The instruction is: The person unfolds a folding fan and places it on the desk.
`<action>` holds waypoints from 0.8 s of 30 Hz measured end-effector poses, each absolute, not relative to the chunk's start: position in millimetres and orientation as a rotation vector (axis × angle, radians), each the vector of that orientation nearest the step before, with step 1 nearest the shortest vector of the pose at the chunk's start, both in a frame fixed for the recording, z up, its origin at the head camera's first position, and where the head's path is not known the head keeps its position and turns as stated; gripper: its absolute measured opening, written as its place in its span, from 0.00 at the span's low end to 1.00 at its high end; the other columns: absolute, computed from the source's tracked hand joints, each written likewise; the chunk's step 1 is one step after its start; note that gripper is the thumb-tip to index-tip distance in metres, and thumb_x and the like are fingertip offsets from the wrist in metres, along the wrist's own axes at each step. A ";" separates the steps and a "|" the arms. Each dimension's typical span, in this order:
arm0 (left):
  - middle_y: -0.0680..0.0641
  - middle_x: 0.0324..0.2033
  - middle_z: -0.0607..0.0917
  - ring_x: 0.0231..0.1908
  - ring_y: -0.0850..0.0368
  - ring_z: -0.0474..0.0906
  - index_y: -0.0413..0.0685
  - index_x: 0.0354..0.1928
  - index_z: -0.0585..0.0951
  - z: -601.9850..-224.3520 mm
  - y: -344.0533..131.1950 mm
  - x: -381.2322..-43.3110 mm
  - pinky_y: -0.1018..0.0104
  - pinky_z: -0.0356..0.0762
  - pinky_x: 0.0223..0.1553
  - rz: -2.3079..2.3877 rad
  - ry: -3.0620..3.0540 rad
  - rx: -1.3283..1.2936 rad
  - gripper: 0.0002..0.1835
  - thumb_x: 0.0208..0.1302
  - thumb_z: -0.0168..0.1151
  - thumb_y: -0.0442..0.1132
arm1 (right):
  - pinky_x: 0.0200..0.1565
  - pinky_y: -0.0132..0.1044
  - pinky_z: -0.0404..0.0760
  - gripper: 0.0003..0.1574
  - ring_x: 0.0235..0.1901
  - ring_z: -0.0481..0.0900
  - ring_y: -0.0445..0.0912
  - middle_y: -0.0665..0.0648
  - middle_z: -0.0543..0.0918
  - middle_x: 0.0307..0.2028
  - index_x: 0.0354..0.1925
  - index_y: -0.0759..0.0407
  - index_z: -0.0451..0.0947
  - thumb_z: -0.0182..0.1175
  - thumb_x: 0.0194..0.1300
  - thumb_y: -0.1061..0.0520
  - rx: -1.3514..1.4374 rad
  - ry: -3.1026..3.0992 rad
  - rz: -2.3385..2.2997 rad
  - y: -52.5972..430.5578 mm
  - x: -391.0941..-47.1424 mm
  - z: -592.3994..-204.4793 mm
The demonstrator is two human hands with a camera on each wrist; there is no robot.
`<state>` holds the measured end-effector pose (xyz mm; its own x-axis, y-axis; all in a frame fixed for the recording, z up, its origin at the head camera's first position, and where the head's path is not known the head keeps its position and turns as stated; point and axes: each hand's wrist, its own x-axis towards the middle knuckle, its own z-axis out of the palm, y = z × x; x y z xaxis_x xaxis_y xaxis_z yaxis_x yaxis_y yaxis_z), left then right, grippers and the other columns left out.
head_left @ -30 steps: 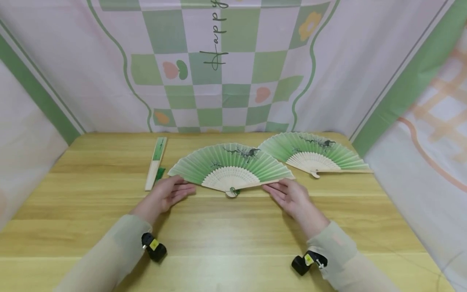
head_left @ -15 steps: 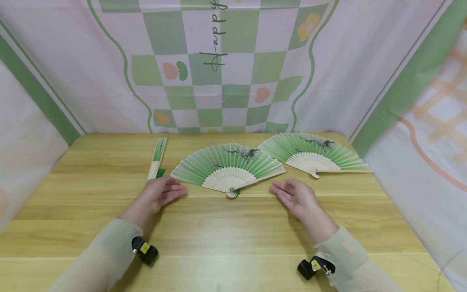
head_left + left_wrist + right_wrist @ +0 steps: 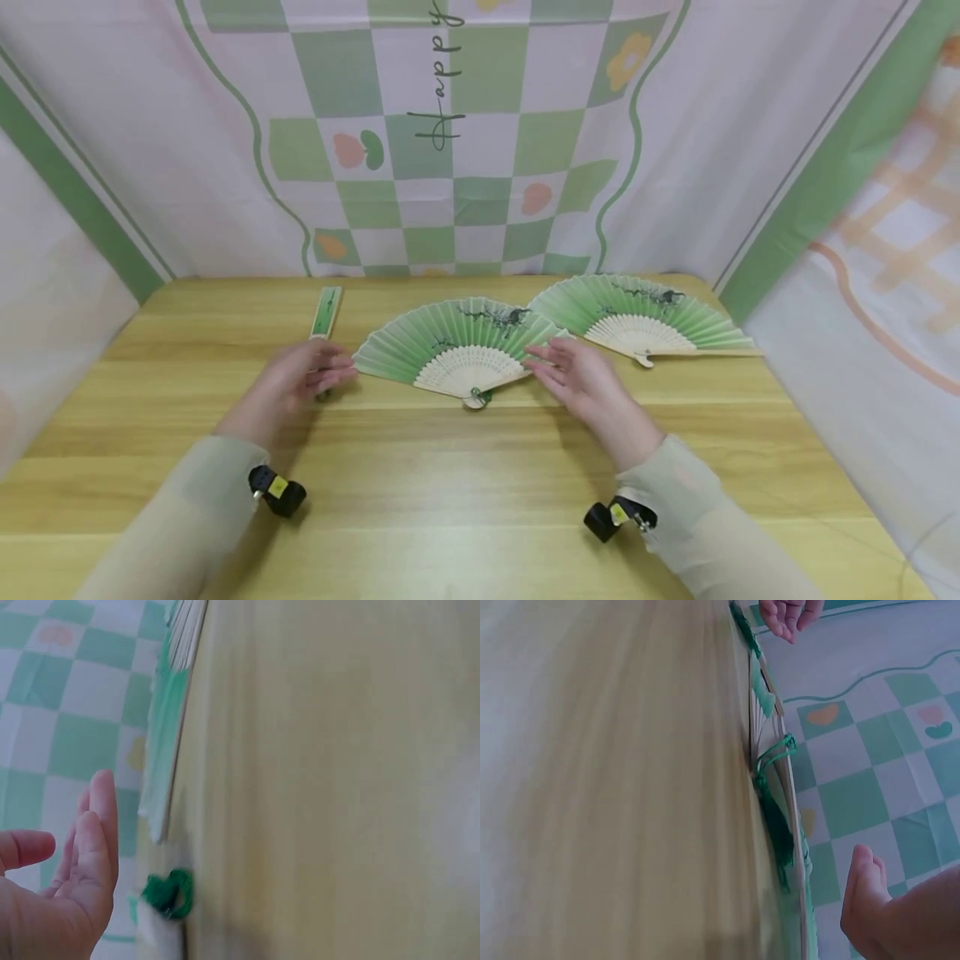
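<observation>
A spread green folding fan (image 3: 474, 367) with a dark branch print lies mid-table, its pale ribs meeting at a pivot toward me. My left hand (image 3: 303, 373), fingers loosely extended, hovers over the lower part of a folded fan (image 3: 327, 310) and hides it. In the left wrist view that hand (image 3: 75, 889) holds nothing, and a green tassel (image 3: 171, 894) shows beside it. My right hand (image 3: 581, 383) is open, its fingertips overlapping the right end of the middle fan. The right wrist view shows another green tassel (image 3: 776, 825) hanging at the middle fan's pivot.
A second spread green fan (image 3: 647, 321) lies at the back right, its left edge close behind the middle fan. The wooden table (image 3: 420, 500) meets a checkered cloth backdrop (image 3: 420, 167) at the rear, with cloth walls on both sides.
Both hands have let go of the middle fan's ends. The left moved left over the folded fan; the right drew away, then came back toward the fan's right end.
</observation>
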<state>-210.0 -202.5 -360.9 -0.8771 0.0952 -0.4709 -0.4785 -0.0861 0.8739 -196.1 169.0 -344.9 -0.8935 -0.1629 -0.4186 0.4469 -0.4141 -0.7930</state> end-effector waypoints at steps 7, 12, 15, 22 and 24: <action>0.58 0.30 0.87 0.33 0.67 0.87 0.30 0.69 0.63 -353.6 -216.4 -218.2 0.81 0.80 0.32 1.917 2.003 -0.390 0.25 0.77 0.41 0.39 | 0.75 0.40 0.59 0.30 0.74 0.59 0.61 0.69 0.56 0.75 0.73 0.62 0.47 0.38 0.79 0.59 0.346 1.467 -2.282 140.1 -211.3 -341.9; 0.60 0.28 0.86 0.32 0.68 0.86 0.29 0.71 0.60 -351.2 -224.4 -224.0 0.80 0.81 0.34 1.893 2.057 -0.399 0.27 0.77 0.42 0.39 | 0.75 0.42 0.62 0.35 0.72 0.62 0.62 0.69 0.60 0.74 0.77 0.63 0.41 0.40 0.79 0.58 0.322 1.477 -2.244 117.2 -217.1 -339.5; 0.60 0.27 0.86 0.31 0.68 0.86 0.30 0.72 0.59 -349.6 -228.8 -226.1 0.79 0.81 0.34 1.901 2.057 -0.434 0.27 0.77 0.42 0.40 | 0.73 0.42 0.65 0.35 0.71 0.64 0.62 0.70 0.63 0.72 0.77 0.63 0.44 0.42 0.78 0.59 0.334 1.474 -2.244 103.0 -219.6 -337.9; 0.57 0.28 0.85 0.30 0.65 0.86 0.31 0.71 0.61 -352.4 -240.3 -230.1 0.79 0.80 0.30 1.980 2.026 -0.518 0.26 0.77 0.43 0.39 | 0.71 0.42 0.68 0.35 0.70 0.67 0.63 0.72 0.67 0.69 0.76 0.63 0.48 0.44 0.76 0.61 0.341 1.418 -2.264 71.3 -226.1 -341.8; 0.56 0.27 0.85 0.29 0.65 0.85 0.33 0.68 0.64 -354.7 -243.7 -231.9 0.79 0.79 0.29 2.006 2.024 -0.542 0.23 0.78 0.44 0.38 | 0.71 0.43 0.69 0.34 0.69 0.67 0.64 0.71 0.68 0.68 0.75 0.64 0.50 0.44 0.76 0.61 0.324 1.421 -2.244 61.1 -227.4 -345.4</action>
